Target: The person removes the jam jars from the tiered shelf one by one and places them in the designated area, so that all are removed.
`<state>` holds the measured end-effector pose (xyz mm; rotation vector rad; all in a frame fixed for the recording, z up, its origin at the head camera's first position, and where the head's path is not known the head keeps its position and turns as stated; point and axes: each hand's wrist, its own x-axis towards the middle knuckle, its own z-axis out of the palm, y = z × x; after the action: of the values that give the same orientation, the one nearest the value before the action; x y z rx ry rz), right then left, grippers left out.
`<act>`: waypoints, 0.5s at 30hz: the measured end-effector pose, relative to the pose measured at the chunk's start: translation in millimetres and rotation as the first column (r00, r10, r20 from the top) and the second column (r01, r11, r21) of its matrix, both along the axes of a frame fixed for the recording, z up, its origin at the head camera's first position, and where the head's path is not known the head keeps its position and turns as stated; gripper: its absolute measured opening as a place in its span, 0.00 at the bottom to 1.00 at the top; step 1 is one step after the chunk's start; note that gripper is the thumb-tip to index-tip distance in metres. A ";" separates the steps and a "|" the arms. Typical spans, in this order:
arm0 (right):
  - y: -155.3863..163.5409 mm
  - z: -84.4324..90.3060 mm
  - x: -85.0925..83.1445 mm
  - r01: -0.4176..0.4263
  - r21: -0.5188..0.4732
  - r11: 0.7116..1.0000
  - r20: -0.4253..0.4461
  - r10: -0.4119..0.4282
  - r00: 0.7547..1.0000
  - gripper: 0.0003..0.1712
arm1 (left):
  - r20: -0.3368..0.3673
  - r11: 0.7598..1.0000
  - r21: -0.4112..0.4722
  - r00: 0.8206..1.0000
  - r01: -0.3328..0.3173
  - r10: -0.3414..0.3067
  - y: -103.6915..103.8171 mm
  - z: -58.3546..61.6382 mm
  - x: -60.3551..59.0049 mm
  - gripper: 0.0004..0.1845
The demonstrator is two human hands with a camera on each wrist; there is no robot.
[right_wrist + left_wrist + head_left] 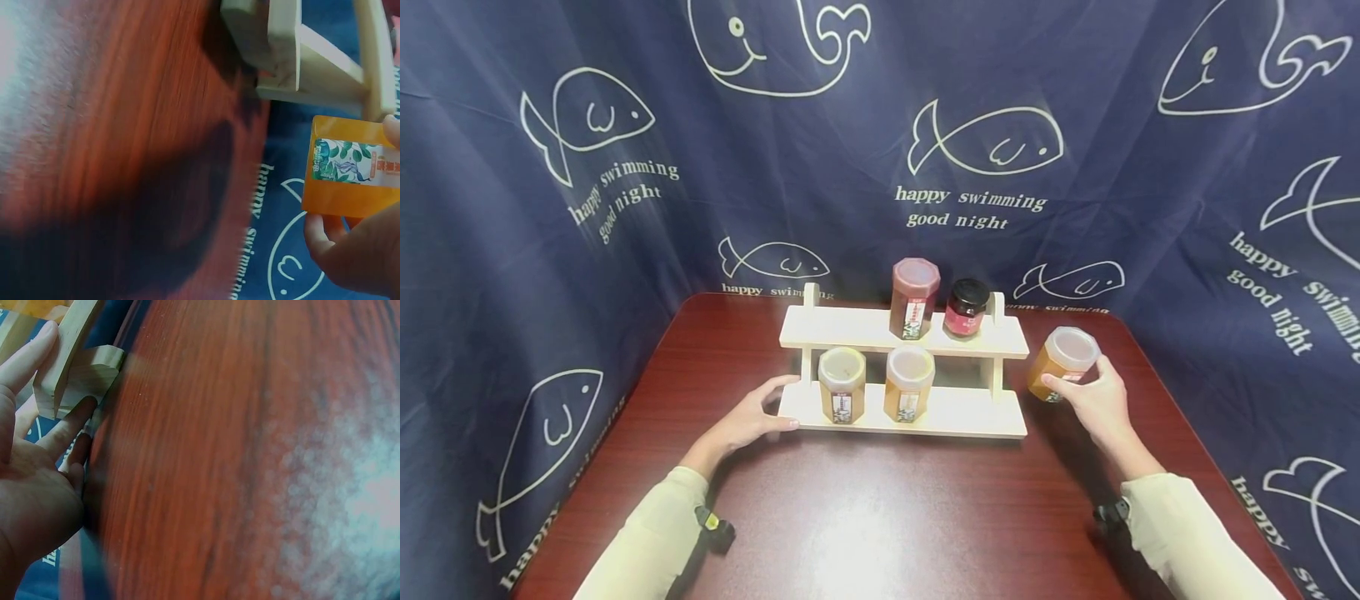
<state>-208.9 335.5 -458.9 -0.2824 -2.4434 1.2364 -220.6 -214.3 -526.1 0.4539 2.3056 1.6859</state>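
Observation:
A pale wooden two-tier rack (970, 414) stands on the dark red table (880, 508). My left hand (758, 417) rests against the rack's left end (75, 369) with straight fingers, thumb at the lower shelf's corner. My right hand (1093, 396) grips an amber jar (1062, 362) with a white lid, held just above the table to the right of the rack; its leafy label (353, 164) shows in the right wrist view. Two amber jars (842, 384) (909, 382) stand on the lower shelf. A dark red jar (913, 297) and a small black-lidded jar (966, 307) stand on the upper shelf.
A navy curtain (880, 150) printed with white fish and whales hangs close behind and beside the table. The lower shelf's right part and the upper shelf's left part are bare. The table's front half holds nothing but my forearms.

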 end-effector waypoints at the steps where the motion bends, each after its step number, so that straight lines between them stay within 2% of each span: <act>1: 0.2 -1.1 -4.2 -0.005 -0.001 1.000 -0.002 0.005 1.000 0.40 | -0.001 1.000 -0.002 1.000 0.000 0.000 0.0 0.2 0.0 0.44; 8: 2.8 -13.0 -33.9 -0.059 -0.036 0.998 0.039 0.061 0.997 0.38 | 0.010 1.000 0.010 1.000 -0.001 0.001 0.0 0.1 0.7 0.44; 15: -0.9 -21.2 -50.1 -0.043 -0.125 0.991 0.085 0.054 0.995 0.41 | 0.011 1.000 0.023 1.000 0.001 -0.002 -0.2 -1.3 0.6 0.44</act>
<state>-259.0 334.6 -480.1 -0.3198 -2.4656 1.4276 -220.0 -214.5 -527.4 0.4496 2.2793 1.7119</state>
